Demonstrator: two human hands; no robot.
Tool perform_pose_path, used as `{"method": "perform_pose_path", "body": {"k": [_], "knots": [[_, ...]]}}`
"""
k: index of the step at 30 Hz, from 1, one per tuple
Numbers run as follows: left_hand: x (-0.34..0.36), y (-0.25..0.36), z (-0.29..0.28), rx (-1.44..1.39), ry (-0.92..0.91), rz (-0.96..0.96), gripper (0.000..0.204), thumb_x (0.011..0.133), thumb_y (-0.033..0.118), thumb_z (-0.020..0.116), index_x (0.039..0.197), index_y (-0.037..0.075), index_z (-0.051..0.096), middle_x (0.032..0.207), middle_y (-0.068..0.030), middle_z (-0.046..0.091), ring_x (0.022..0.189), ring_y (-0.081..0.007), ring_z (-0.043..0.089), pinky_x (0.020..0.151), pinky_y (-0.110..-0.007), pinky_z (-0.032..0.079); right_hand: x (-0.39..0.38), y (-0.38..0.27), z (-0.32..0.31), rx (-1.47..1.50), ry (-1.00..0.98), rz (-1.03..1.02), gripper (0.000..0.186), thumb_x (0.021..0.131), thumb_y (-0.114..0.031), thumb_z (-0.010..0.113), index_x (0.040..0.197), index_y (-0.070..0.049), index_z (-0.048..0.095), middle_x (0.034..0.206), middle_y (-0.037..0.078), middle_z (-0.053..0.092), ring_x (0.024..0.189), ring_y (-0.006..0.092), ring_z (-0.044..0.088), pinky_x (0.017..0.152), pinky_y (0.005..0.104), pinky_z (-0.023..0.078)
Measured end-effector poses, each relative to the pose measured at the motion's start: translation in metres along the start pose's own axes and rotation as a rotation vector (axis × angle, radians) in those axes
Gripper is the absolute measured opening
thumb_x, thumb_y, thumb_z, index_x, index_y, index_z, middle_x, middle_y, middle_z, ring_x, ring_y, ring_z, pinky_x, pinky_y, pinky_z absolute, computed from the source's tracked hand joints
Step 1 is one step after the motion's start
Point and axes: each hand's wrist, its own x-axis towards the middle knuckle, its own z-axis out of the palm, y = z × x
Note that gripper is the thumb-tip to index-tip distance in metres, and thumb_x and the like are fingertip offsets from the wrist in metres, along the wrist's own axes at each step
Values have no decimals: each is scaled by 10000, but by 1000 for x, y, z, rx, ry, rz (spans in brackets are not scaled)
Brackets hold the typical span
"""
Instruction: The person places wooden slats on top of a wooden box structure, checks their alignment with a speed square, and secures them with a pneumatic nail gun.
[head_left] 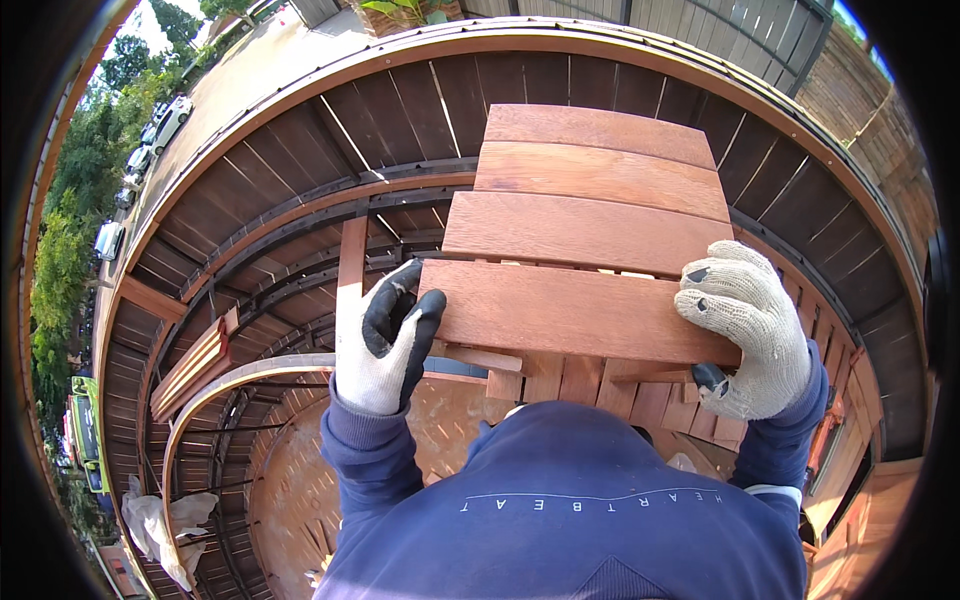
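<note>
A reddish-brown wooden board (570, 312) lies across in front of me, its long near edge toward my chest. My left hand (385, 340), in a white knit glove with dark fingertips, closes on the board's left end, thumb at the near corner. At the other end my right hand (748, 325), in a similar worn glove, lays its fingers over the top, with the thumb below the near edge. Beyond this board, several more boards (600, 168) lie side by side like a stepped slatted top. Narrow gaps show between some of them. Wooden supports (485, 358) show under the near board.
A curved wall of dark planks (400, 110) with a wooden top rail (560, 40) surrounds me. Curved dark metal rails run low at the left, where a bundle of boards (195, 368) leans. Plastic sheeting (165, 530) hangs lower left. Wood scraps lie on a brown floor (300, 480) below.
</note>
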Motion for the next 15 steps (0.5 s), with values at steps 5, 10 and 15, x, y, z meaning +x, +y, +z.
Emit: {"method": "perform_pose_path", "body": {"k": [5, 10, 15], "knots": [[12, -16, 4, -94, -3, -63, 382, 916, 172, 683, 1230, -34, 613, 951, -36, 649, 707, -48, 536, 583, -186, 426, -17, 10, 3, 16, 90, 84, 639, 531, -72, 769, 1163, -48, 679, 1169, 196, 648, 1150, 381, 602, 1082, 527, 364], [15, -47, -6, -87, -28, 226, 453, 971, 296, 509, 1250, -53, 585, 1068, -104, 660, 717, -87, 583, 590, -198, 446, -87, 22, 41, 596, 862, 313, 483, 814, -127, 725, 1243, 45, 587, 1224, 182, 633, 1131, 293, 620, 1009, 417, 460], [20, -63, 2, -463, -149, 205, 590, 957, 394, 466, 1316, -72, 502, 1060, -148, 665, 677, -81, 566, 541, -183, 396, -103, 8, 73, 314, 843, 511, 398, 820, -81, 678, 1202, 15, 625, 1202, 165, 635, 1109, 269, 620, 1042, 386, 417]]}}
